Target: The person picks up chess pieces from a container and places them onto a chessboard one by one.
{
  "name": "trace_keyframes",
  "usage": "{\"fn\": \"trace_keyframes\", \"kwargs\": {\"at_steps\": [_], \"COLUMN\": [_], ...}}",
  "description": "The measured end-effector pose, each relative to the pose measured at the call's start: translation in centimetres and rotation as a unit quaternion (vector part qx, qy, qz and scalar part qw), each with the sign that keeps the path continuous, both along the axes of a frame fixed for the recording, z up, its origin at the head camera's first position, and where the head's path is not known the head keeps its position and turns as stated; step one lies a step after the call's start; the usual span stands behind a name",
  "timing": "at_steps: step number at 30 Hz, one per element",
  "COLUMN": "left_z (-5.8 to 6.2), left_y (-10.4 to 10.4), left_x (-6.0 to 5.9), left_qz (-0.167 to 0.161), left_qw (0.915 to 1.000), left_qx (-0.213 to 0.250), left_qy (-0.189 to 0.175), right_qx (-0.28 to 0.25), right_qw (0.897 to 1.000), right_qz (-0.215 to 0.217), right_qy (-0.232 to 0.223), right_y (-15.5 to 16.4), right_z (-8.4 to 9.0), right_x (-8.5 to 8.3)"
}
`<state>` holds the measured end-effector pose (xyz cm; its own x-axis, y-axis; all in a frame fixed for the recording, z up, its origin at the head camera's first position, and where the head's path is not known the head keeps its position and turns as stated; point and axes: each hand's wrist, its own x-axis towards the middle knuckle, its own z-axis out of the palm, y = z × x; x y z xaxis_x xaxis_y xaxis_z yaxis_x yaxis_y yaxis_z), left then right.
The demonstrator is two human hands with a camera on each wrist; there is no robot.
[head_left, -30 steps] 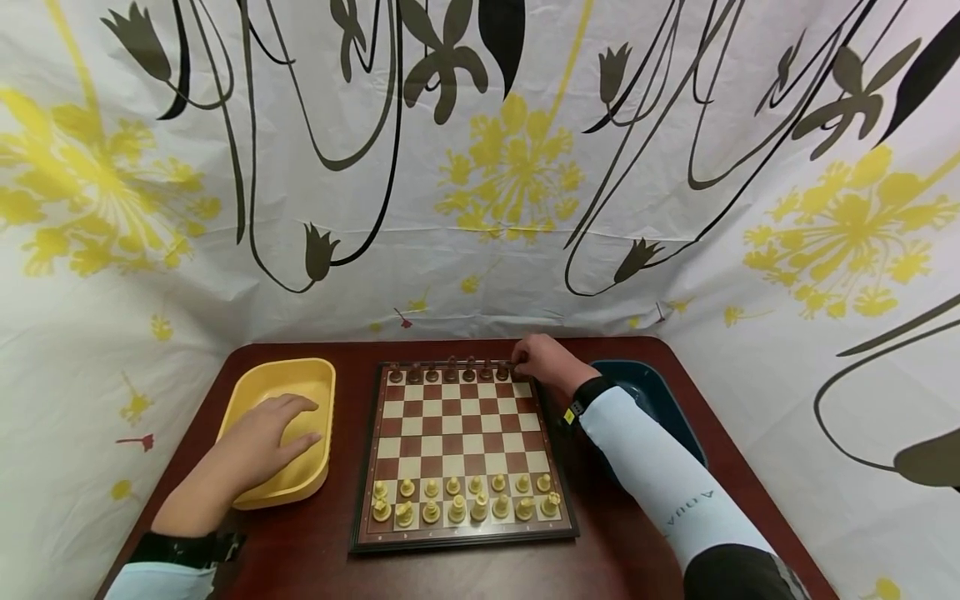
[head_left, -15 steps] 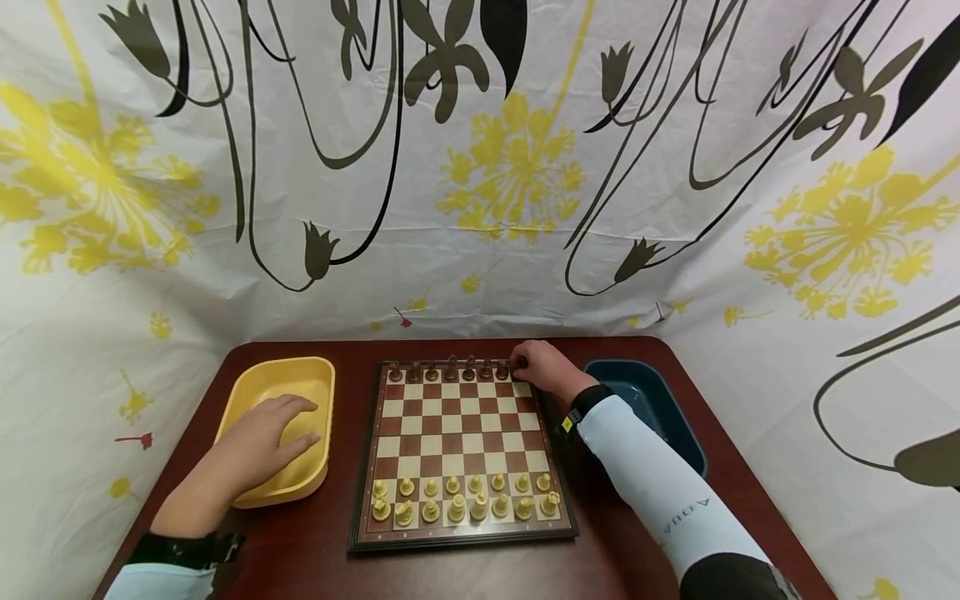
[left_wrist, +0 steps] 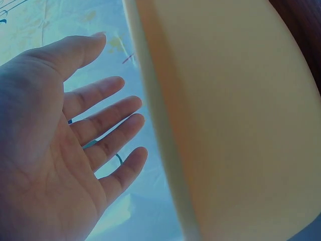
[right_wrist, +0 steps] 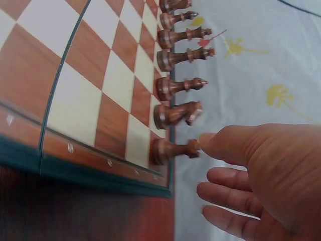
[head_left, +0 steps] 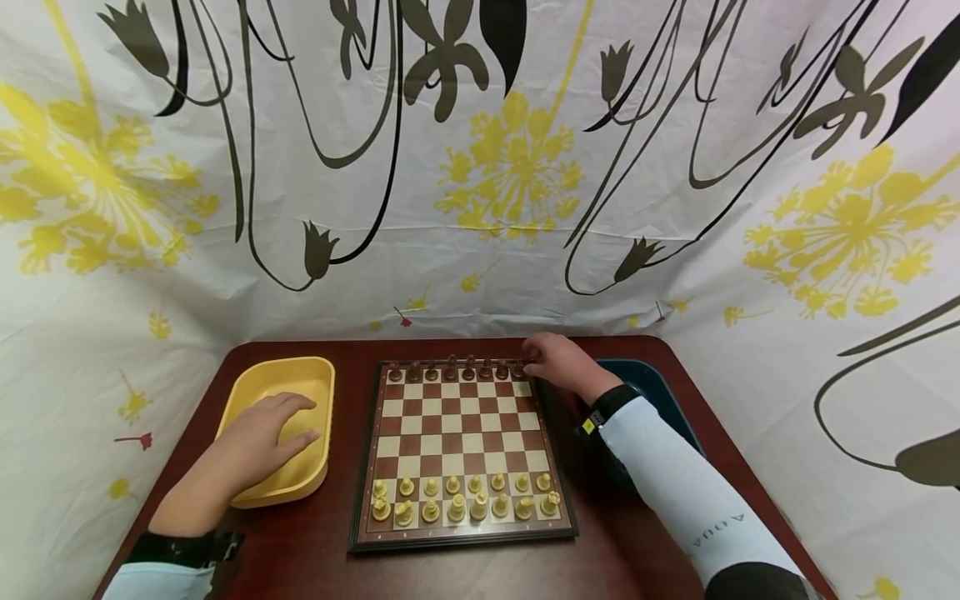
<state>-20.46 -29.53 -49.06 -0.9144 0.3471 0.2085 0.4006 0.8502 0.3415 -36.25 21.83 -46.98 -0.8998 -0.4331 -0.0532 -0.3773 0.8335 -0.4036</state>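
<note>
The dark rook (right_wrist: 173,149), at the chessboard's (head_left: 457,446) 1 o'clock corner, is touched by the relaxed right hand (right_wrist: 253,173) and best released upright, while the flat left hand (head_left: 258,442) is rested in the yellow tray (head_left: 255,387).

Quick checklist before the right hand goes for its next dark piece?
1. Corner rook upright on its square: ok.
2. Right hand free of the rook: not ok, a fingertip touches its top.
3. Dark back row upright: ok.
4. Blue bin reachable beside the board: ok.
5. Pieces left in the blue bin: cannot tell.
6. Left hand off the board, resting in the yellow bin: ok.
</note>
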Motion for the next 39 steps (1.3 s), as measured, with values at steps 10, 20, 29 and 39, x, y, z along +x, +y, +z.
{"fn": "trace_keyframes", "kwargs": {"at_steps": [10, 20, 29, 39], "left_z": [0.1, 0.6, 0.9, 0.9], "left_y": [-0.2, -0.1, 0.1, 0.1], "left_x": [-0.1, -0.1, 0.0, 0.0], "left_qz": [-0.001, -0.001, -0.003, -0.007], "left_qw": [1.0000, 0.9999, 0.9999, 1.0000], "left_qx": [-0.003, -0.011, -0.011, -0.004], "left_qy": [-0.001, -0.004, 0.002, 0.005], "right_qx": [0.030, 0.031, 0.035, 0.029], "right_qw": [0.998, 0.997, 0.998, 0.999], "right_qz": [0.004, -0.039, -0.037, -0.025], "right_qy": [0.058, 0.063, 0.047, 0.036], "right_y": [5.6, 11.9, 13.9, 14.3], "right_z": [2.4, 3.2, 3.1, 2.2], "right_x": [4.0, 8.1, 10.0, 10.7]}}
